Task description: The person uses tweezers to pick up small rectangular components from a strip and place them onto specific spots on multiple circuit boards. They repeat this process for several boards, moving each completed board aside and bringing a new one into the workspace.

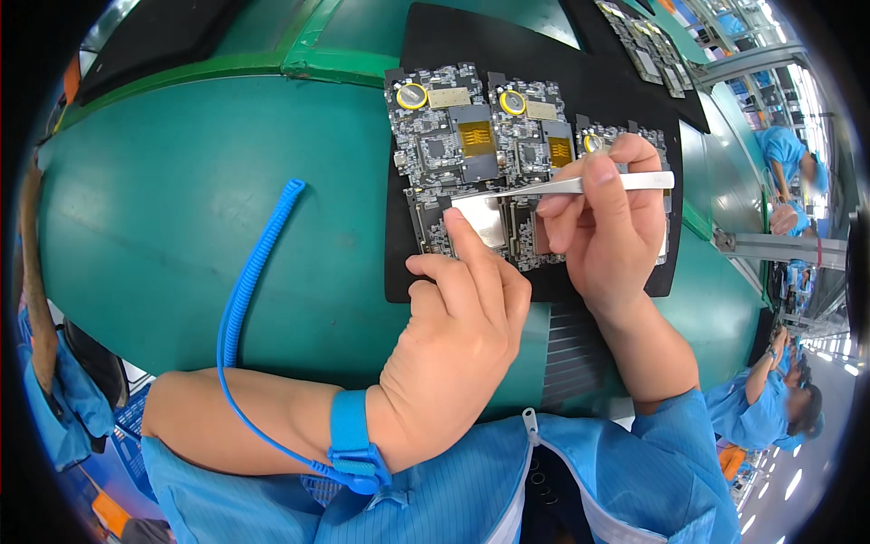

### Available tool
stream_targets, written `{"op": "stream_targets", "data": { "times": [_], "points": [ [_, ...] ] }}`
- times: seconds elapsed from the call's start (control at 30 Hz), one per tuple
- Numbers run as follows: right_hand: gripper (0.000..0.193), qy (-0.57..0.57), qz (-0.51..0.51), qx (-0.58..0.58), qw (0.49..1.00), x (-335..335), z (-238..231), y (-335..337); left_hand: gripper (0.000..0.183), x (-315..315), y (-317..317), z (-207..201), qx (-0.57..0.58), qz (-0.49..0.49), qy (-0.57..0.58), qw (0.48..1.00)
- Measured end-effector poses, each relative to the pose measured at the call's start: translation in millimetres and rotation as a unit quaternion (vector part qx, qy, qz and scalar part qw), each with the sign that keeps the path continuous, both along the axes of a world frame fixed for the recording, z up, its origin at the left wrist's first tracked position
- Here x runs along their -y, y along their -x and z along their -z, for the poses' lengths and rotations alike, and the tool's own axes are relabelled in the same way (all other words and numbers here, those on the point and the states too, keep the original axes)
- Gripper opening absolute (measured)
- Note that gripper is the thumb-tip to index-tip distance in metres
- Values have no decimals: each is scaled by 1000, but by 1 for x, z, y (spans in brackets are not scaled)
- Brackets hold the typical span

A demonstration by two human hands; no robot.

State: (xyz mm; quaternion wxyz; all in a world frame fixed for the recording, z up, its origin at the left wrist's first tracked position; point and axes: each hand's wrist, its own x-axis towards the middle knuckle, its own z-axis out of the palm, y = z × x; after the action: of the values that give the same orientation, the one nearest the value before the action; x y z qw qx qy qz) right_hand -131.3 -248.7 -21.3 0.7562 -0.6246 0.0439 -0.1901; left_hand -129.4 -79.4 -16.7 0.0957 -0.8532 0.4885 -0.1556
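Metal tweezers [651, 180] are pinched between the thumb and fingers of my right hand [618, 240]. They point left, their tips at the upper edge of a shiny silver plate [487, 224] on the leftmost circuit board [426, 172]. My left hand [458, 335] has its index finger stretched out, its tip at the plate's upper left; the other fingers are loosely bent with nothing in them. To the right lies a second circuit board [524, 136], and a third board [651, 136] is partly hidden behind my right hand. The boards carry yellow-ringed round cells and gold-coloured patches.
The boards lie on a black tray [453, 41] on a green bench [181, 227]. More boards [643, 45] rest at the far right. A coiled blue cord [254, 272] runs to the strap [351, 426] on my left wrist. Other people [770, 408] sit to the right.
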Motion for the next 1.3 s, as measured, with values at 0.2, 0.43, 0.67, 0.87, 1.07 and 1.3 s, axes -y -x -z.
{"op": "stream_targets", "data": {
  "times": [0.2, 0.43, 0.67, 0.87, 1.07, 1.3],
  "points": [
    [25, 87, -36, 18, 995, -14, 8, 2, 56, 3, 2, -3, 8, 12, -36, 999],
    [24, 229, -41, 34, 972, -15, 18, 6, 54, 1, 3, -2, 23, 16, -47, 999],
    [16, 42, 43, 60, 996, 3, -24, 29, 50, -2, 1, -8, -58, 16, -4, 998],
    [28, 299, 254, -146, 908, 149, -53, 109, 47, -47, -74, -29, -358, -113, 240, 895],
    [36, 20, 82, -365, 927, 188, -18, 124, 24, -26, -105, -20, -710, -202, 351, 576],
    [51, 79, 166, -340, 922, 162, -9, 169, 16, -13, -97, -53, -706, -128, 312, 623]
  ]
}}
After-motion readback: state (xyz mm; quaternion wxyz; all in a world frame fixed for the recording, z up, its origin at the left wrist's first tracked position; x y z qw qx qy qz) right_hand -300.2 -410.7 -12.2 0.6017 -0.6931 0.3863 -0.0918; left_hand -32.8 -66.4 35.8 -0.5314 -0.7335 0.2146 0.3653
